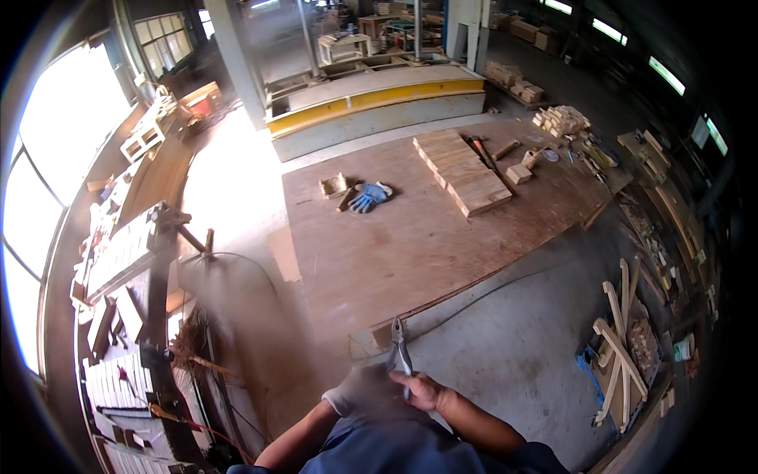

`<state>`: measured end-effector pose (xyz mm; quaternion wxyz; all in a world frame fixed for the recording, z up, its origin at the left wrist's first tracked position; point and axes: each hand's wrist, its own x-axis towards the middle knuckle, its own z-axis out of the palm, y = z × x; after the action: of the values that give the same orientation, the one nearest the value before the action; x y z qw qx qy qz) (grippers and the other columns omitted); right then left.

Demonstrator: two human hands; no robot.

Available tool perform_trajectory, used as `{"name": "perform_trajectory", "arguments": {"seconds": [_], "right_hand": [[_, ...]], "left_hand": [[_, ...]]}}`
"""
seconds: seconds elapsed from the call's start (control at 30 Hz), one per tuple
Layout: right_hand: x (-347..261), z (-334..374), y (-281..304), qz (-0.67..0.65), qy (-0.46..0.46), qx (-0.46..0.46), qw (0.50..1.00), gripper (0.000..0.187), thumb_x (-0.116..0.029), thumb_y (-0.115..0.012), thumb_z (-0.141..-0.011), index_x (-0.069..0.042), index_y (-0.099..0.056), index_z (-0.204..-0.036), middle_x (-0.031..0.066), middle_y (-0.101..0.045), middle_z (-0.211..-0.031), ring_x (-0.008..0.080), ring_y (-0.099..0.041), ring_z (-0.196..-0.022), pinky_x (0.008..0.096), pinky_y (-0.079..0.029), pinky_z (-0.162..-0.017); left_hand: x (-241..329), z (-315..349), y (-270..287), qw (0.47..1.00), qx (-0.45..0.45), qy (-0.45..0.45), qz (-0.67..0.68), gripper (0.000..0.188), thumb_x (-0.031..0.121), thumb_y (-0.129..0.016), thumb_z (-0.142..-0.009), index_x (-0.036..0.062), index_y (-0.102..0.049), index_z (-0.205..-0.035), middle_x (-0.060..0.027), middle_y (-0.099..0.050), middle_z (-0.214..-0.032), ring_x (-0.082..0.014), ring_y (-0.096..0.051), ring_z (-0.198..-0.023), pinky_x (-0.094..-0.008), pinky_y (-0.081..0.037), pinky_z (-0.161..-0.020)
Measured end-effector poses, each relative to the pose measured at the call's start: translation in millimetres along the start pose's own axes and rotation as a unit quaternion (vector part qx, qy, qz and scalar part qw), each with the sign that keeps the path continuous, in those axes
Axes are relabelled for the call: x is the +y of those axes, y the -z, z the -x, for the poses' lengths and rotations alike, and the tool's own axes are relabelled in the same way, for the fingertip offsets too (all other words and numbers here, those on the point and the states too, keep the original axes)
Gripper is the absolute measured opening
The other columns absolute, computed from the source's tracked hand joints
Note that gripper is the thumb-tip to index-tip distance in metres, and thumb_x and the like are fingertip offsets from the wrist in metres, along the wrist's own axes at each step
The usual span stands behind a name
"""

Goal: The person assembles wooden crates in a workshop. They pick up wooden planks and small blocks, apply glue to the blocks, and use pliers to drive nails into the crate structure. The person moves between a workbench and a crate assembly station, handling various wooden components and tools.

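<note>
My right hand point(423, 392) is bare and closed around a handle of a pair of pliers point(402, 347). The pliers point away from me, jaws uppermost, near the front corner of a low wooden table point(371, 268). Close beside the handles is my left hand point(359, 392), in a pale glove. A blur covers its fingers, so whether it grips the pliers is hidden. On the table lie a blue work glove point(369, 198) and a small open wooden piece point(333, 186) with a stick against it.
Joined wooden slats point(462, 172) lie on the table, with a hammer point(482, 150) and wood blocks point(519, 174) beside them. A yellow-edged machine bed point(379, 103) stands behind. Left is a cluttered bench point(118, 387); wood strips point(620, 347) lean at right. A cable point(482, 294) crosses the floor.
</note>
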<state>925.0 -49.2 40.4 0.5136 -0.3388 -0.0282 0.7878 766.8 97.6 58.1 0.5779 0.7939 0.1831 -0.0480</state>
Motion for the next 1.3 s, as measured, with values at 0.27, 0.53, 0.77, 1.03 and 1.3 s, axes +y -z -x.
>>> {"name": "perform_trajectory", "arguments": {"seconds": [0.27,0.53,0.77,1.03,1.3], "right_hand": [[32.3,-46.8,-25.5,0.344,0.035,0.191,0.919,0.027,-0.026,-0.066,-0.100,-0.003,-0.070,-0.113,0.0065,-0.070,-0.085,0.0171,-0.069,-0.078,0.0323,-0.056,-0.059],[83.4,-133.4,-206.2,0.592,0.277,-0.004,0.756,0.039,-0.009,-0.077,-0.090,-0.002,-0.062,-0.125,-0.0001,-0.061,-0.082,0.0105,-0.056,-0.071,0.0299,-0.052,-0.067],[128.4,-193.1,-316.6,0.679,0.210,-0.087,0.698,0.043,-0.016,-0.080,-0.086,-0.002,-0.060,-0.122,0.0100,-0.068,-0.093,0.0205,-0.068,-0.087,0.0361,-0.056,-0.084],[141.8,-227.3,-337.1,0.708,0.215,-0.184,0.648,0.040,-0.017,-0.077,-0.087,-0.003,-0.061,-0.121,0.0215,-0.072,-0.104,0.0406,-0.071,-0.100,0.0452,-0.057,-0.088],[118.8,-240.1,-336.5,0.694,0.232,-0.188,0.655,0.031,-0.012,-0.071,-0.090,-0.001,-0.062,-0.119,0.0236,-0.073,-0.099,0.0414,-0.072,-0.096,0.0442,-0.057,-0.084]], "left_hand": [[-30.0,90.0,25.0,0.957,0.189,0.046,-0.215,0.058,0.039,-0.077,-0.088,0.0115,-0.065,-0.137,-0.0163,-0.072,-0.113,-0.0351,-0.071,-0.103,-0.0450,-0.057,-0.088],[-95.9,183.3,77.5,0.937,0.175,0.150,-0.263,0.017,0.023,-0.071,-0.087,0.0087,-0.070,-0.097,-0.0165,-0.073,-0.095,-0.0384,-0.071,-0.093,-0.0479,-0.057,-0.075],[-180.0,252.7,83.4,0.937,0.345,0.031,0.044,0.016,0.012,-0.062,-0.093,0.0125,-0.069,-0.107,-0.0075,-0.065,-0.100,-0.0256,-0.065,-0.100,-0.0374,-0.052,-0.086],[-177.6,275.0,87.6,0.901,0.291,0.162,-0.279,0.024,0.012,-0.057,-0.096,0.0153,-0.069,-0.117,-0.0064,-0.064,-0.119,-0.0212,-0.057,-0.122,-0.0348,-0.045,-0.103],[-157.0,259.8,107.6,0.896,0.419,0.136,-0.049,0.011,0.013,-0.061,-0.097,0.0117,-0.065,-0.107,-0.0037,-0.065,-0.103,-0.0182,-0.062,-0.103,-0.0323,-0.050,-0.088]]}}
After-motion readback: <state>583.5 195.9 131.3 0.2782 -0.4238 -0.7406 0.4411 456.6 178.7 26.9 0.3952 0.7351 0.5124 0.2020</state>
